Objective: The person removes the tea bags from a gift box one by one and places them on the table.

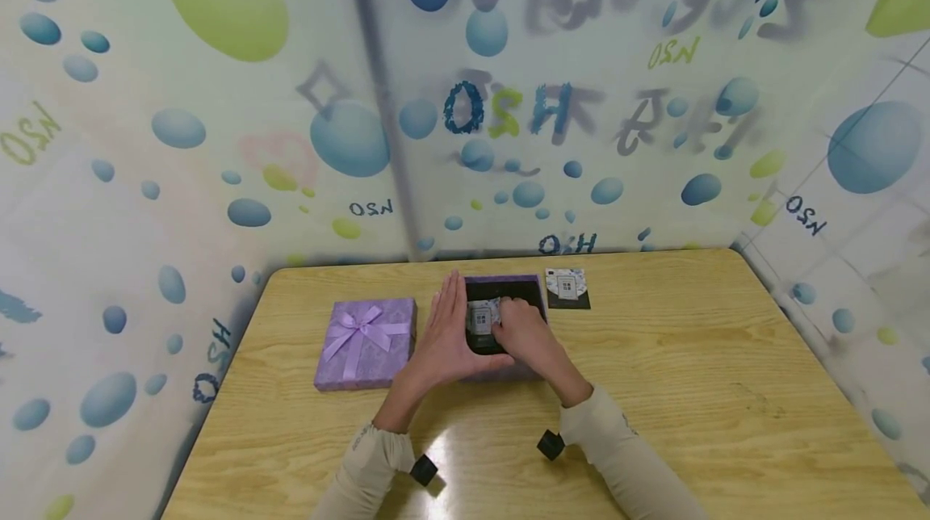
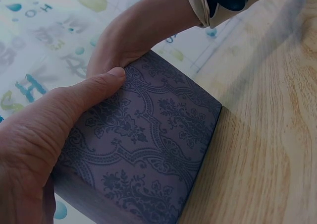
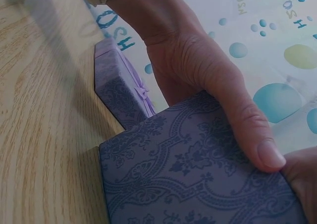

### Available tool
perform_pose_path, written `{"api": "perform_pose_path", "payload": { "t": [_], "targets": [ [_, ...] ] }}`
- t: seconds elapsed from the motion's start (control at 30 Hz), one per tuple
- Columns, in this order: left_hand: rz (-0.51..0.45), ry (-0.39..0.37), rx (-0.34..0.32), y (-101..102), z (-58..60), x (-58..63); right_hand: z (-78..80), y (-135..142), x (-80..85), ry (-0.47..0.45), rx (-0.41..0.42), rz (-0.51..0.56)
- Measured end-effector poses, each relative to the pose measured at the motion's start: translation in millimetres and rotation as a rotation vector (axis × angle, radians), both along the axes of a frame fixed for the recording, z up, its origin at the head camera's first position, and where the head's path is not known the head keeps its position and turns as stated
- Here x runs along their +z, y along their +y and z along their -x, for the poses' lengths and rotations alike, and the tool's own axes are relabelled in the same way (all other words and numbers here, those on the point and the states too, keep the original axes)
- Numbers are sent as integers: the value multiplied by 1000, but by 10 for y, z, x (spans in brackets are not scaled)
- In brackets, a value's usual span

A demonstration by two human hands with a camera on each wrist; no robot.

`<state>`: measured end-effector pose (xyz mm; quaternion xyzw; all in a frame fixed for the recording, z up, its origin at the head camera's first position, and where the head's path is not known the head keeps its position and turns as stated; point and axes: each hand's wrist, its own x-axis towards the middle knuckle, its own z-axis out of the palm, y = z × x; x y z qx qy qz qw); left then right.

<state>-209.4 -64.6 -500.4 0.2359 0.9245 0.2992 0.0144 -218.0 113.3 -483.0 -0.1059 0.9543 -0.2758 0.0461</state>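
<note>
A purple damask-patterned box (image 2: 143, 135) sits open on the table, its inside black. My left hand (image 1: 441, 336) braces the box's near left corner, with straight fingers along the left side and the thumb (image 2: 101, 85) stretched across the front wall's top edge. Inside the box lies a small patterned packet (image 1: 482, 318) with a pale label. My right hand (image 1: 530, 334) reaches in over the right side and pinches the packet's right edge with curled fingers; its fingertips are partly hidden. In the right wrist view, only a bit of the right hand (image 3: 303, 179) shows.
The box's purple lid (image 1: 366, 344), tied with a lilac ribbon bow, lies to the left. A similar packet (image 1: 568, 288) rests on the table (image 1: 697, 358) right of the box. Behind the table's far edge hangs a printed curtain (image 1: 508, 221).
</note>
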Motion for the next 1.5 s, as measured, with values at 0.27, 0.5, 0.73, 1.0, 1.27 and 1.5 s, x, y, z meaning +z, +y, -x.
{"api": "perform_pose_path", "payload": {
  "t": [0.27,0.5,0.73,1.0,1.27,1.5],
  "targets": [
    [5,12,2,2,5,-21,-1,0,-12,-11,-7,-41],
    [6,9,4,2,9,-15,2,0,2,-13,-2,-69],
    [3,30,-2,-1,12,-25,16,-7,-10,-34,10,-72],
    [11,8,1,-5,22,-19,12,-12,12,-33,16,-103],
    [7,24,4,-5,27,-23,26,-2,2,-28,33,-110],
    [-3,13,-1,-5,22,-8,27,3,0,-56,23,-105]
  ]
}}
